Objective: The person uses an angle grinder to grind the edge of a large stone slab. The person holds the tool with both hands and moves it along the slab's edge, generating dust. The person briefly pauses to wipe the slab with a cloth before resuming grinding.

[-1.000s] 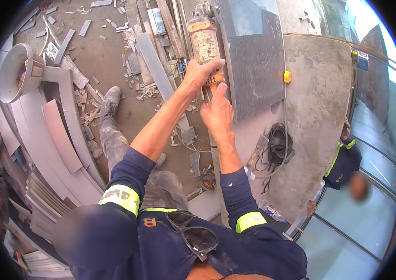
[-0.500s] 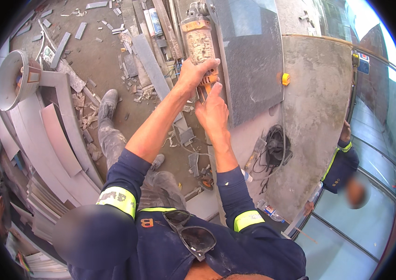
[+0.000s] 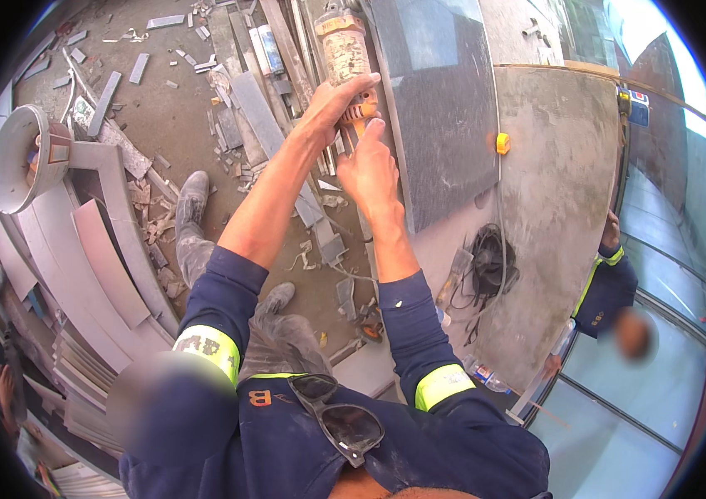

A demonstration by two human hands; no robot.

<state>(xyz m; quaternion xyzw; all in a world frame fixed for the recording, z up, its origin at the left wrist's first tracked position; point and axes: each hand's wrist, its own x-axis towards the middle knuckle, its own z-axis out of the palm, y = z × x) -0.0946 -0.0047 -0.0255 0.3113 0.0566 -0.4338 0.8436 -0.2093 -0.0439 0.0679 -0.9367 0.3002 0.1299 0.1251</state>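
Note:
Both arms stretch away from me to an angle grinder (image 3: 345, 55), a worn, dusty tool with orange bands. My left hand (image 3: 332, 108) is closed around its body near the rear. Behind it, my right hand (image 3: 371, 173) grips the back end, with its index finger pointing forward along the tool. The grinder's head sits at the top edge of the view and is partly cut off. It lies along the left edge of a large dark grey stone slab (image 3: 444, 116); whether the disc touches the slab cannot be seen.
A yellow tape measure (image 3: 502, 144) lies beside the slab. Coiled black cable (image 3: 492, 262) and a plastic bottle (image 3: 486, 376) are nearer on the right. Left are a bucket (image 3: 57, 158), long curved panels (image 3: 74, 258) and stone offcuts (image 3: 105, 104). A co-worker (image 3: 606, 291) is at right by glass panels.
Both hands and the grinder have moved farther away from me and slightly left along the slab's edge. The grip looks the same. The whole view has shifted a little.

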